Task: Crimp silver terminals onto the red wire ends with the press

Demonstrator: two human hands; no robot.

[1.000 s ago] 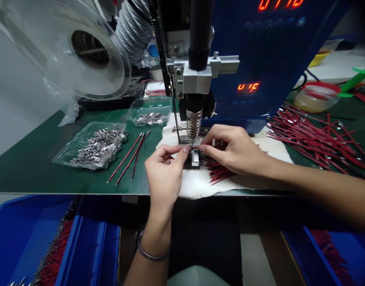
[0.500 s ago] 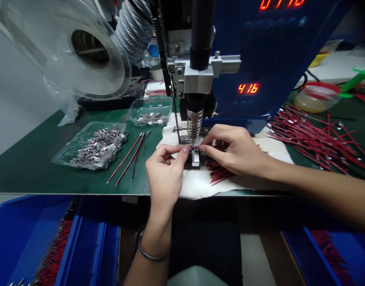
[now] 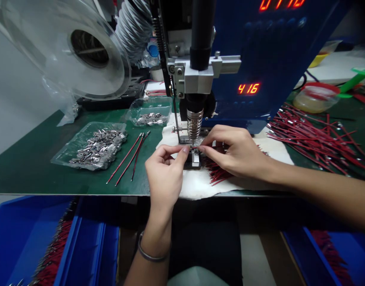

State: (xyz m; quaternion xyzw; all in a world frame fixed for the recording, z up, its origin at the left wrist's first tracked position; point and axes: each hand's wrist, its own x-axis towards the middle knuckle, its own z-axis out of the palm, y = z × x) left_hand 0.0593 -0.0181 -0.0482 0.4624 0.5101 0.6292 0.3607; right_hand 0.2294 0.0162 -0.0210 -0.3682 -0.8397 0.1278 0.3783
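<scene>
My left hand (image 3: 167, 172) is closed in a pinch at the left side of a small metal fixture (image 3: 195, 159). What its fingertips hold is too small to make out. From the right, my right hand (image 3: 240, 153) pinches a thin red wire at the same fixture, most of it hidden by the fingers. Directly above both fingertips stands the soldering machine's spring-wrapped head (image 3: 194, 124), its tip pointing down between them. Under my right hand a bundle of red and black wires (image 3: 219, 174) lies on a white cloth (image 3: 197, 186).
Left of my hands are a few loose wires (image 3: 127, 161) and two clear plastic trays, one near (image 3: 58, 157) and one farther back (image 3: 133, 107), holding metal connectors. A wire pile (image 3: 316, 139) lies right. Blue bins (image 3: 18, 222) sit below the table edge.
</scene>
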